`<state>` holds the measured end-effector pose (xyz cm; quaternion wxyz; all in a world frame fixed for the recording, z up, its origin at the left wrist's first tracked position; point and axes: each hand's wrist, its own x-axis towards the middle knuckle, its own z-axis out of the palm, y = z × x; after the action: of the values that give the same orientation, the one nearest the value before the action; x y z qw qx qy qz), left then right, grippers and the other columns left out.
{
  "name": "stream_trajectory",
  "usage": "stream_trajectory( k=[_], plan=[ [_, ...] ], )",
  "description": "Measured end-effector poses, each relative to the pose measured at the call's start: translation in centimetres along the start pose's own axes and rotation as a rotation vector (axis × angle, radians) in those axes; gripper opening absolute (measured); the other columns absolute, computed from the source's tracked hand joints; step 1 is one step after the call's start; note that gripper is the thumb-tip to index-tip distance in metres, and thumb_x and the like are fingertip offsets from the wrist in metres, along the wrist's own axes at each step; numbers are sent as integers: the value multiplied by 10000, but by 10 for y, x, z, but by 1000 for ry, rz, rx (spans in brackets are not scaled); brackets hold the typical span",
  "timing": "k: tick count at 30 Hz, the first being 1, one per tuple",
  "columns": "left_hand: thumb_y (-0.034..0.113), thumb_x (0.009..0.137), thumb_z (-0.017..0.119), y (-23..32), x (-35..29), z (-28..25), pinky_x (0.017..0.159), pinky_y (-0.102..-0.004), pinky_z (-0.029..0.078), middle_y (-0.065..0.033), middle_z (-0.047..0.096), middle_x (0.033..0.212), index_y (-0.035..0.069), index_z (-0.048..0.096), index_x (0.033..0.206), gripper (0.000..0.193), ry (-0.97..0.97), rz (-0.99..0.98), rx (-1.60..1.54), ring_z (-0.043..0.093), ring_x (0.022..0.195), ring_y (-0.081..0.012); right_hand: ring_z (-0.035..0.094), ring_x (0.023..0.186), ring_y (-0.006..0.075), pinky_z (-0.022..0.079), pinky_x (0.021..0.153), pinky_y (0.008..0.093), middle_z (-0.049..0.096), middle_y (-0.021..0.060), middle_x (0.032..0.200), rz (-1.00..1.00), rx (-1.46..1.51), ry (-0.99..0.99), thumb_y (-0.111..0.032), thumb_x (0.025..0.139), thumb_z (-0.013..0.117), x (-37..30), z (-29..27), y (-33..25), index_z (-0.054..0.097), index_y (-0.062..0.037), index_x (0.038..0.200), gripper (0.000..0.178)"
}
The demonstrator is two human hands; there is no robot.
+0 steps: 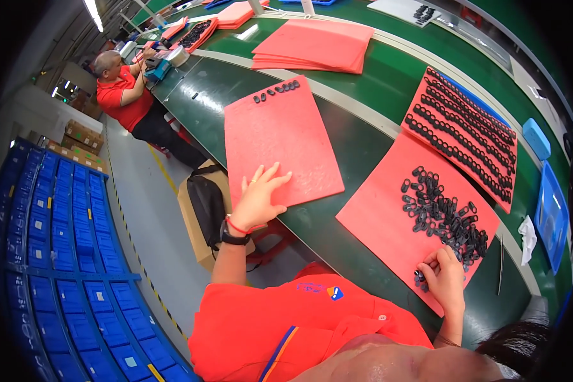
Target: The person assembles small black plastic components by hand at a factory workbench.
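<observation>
My left hand (261, 194) lies with fingers spread on a pink foam sheet (277, 143). A short row of small black oval parts (276, 91) sits near that sheet's far edge, beyond the fingers. On the right, my right hand (444, 277) is closed at the near end of a loose heap of the same black parts (449, 213). Thumb and fingers pinch a small dark piece, seemingly one of these parts, mostly hidden by the fingers. The heap rests on a second pink sheet (375, 210).
Behind the heap, a pink sheet (420, 118) carries several rows of black parts. Stacked pink sheets (315, 44) lie farther back. A blue tray (551, 216), white tissue (526, 239) and thin rod (500, 267) are at right. Another person (124, 89) works at far left, beyond blue bins (76, 274).
</observation>
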<state>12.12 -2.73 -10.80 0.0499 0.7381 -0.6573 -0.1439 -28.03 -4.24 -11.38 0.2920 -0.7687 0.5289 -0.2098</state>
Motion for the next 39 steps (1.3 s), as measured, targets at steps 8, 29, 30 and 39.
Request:
stream_trajectory(
  k=[8,29,30,39],
  plan=[
    [258,701,728,-32,4,6,890,-362,390,-178,517,1101,10,572,803,310,225,-170,-389,426,1151,-331,484,506,123,379,463,243,485,55,680,-21,-9,14,2,672,682,0,0,0,527,-5,700,158],
    [347,687,729,-80,53,1,1020,-379,284,-182,356,1345,70,498,1217,640,248,128,-166,280,1287,-311,466,514,118,367,459,237,468,50,682,-7,-4,-9,15,665,674,0,1,-4,516,-1,697,162],
    [347,687,729,-81,59,-2,1020,-379,284,-182,356,1345,70,498,1217,640,251,129,-169,280,1287,-311,466,514,118,367,459,237,468,50,682,-9,-7,-9,15,665,674,0,1,-4,516,-1,697,162],
    [542,789,533,-189,138,-6,1031,-432,250,-242,319,1345,-2,406,1268,736,552,-255,-237,291,1271,-338,484,516,123,383,465,242,471,55,684,-8,-30,-16,9,674,676,1,1,-8,520,1,703,159]
  ],
)
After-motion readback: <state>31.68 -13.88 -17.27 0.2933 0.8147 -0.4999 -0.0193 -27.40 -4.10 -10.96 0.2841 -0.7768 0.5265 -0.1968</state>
